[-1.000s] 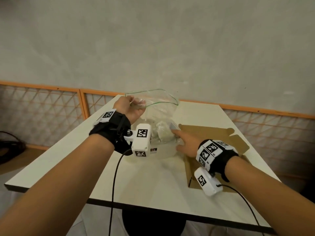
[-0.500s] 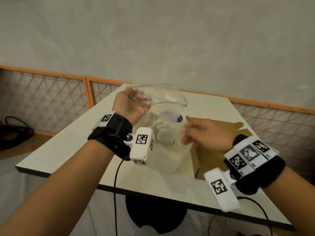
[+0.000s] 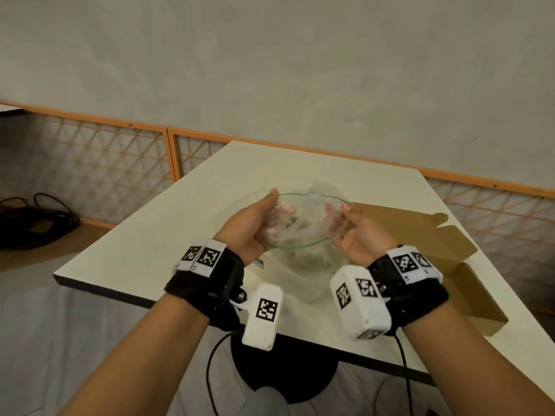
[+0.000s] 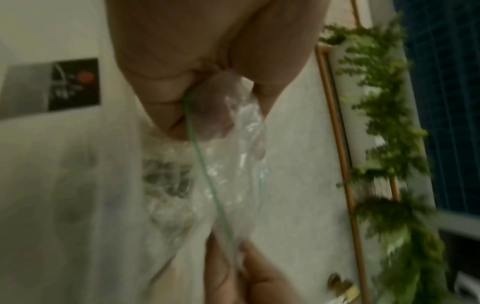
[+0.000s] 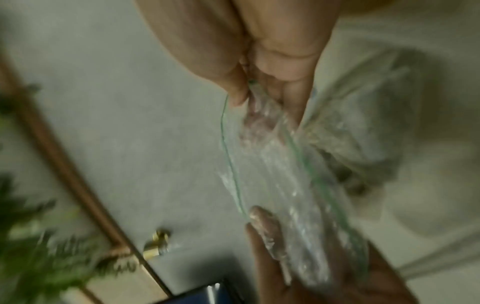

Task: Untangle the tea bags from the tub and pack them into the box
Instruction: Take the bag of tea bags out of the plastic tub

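Note:
A clear plastic bag (image 3: 303, 235) with a green-edged mouth sits on the white table (image 3: 168, 235), close to its near edge. Pale tea bags (image 3: 303, 261) lie bunched in its bottom. My left hand (image 3: 255, 223) grips the left side of the mouth, fingers curled over the rim into the plastic. My right hand (image 3: 357, 229) grips the right side the same way, so the mouth is stretched between them. The left wrist view shows my left hand (image 4: 207, 115) pinching the green edge of the bag (image 4: 233, 185). In the right wrist view my right hand (image 5: 259, 92) pinches the bag (image 5: 285, 185). A flat, open brown cardboard box (image 3: 444, 250) lies right of the bag.
The table's near edge runs just below my wrists. A low orange-framed lattice fence (image 3: 105, 151) stands behind the table along the grey wall. Black cables (image 3: 36, 217) lie on the floor at the left.
My right hand left the side of the bag, rose and took hold of the right rim. Both hands now hold the mouth open nearer to me.

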Demonstrator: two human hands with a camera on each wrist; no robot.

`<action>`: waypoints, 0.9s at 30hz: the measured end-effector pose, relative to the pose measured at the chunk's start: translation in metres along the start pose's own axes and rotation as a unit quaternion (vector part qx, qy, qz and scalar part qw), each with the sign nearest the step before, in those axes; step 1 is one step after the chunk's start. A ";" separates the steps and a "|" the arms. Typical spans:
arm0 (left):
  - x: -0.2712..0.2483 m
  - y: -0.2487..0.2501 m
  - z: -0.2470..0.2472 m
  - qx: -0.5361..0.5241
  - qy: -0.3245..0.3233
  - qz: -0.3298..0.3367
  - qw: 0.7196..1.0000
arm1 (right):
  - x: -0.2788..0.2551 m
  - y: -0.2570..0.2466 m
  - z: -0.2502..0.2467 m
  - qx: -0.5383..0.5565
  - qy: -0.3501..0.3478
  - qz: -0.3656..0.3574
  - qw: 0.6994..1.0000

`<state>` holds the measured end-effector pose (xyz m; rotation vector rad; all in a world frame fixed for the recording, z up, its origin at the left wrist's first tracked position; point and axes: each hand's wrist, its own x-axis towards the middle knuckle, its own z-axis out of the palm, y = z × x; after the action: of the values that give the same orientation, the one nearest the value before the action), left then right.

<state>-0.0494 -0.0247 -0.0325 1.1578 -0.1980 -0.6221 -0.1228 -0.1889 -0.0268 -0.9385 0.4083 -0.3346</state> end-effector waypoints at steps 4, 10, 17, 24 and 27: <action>0.006 0.007 -0.009 -0.206 -0.007 -0.080 0.975 | -0.001 0.004 0.006 -0.026 0.009 0.080 0.996; -0.001 0.004 0.002 -0.184 -0.038 -0.081 0.979 | 0.001 -0.009 0.004 -0.079 -0.055 0.066 0.993; 0.004 -0.005 0.007 0.124 0.030 0.032 0.991 | 0.006 -0.014 -0.007 -0.257 0.003 -0.082 0.963; 0.000 0.000 0.008 -0.066 0.000 -0.061 0.996 | 0.008 -0.016 -0.009 -0.090 -0.002 0.055 0.994; 0.002 0.000 0.013 -0.043 0.022 -0.062 0.997 | 0.010 -0.016 -0.006 -0.150 0.017 0.037 0.988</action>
<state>-0.0536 -0.0358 -0.0271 1.1064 -0.0610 -0.7064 -0.1189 -0.2066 -0.0186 -1.2089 0.5336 -0.2258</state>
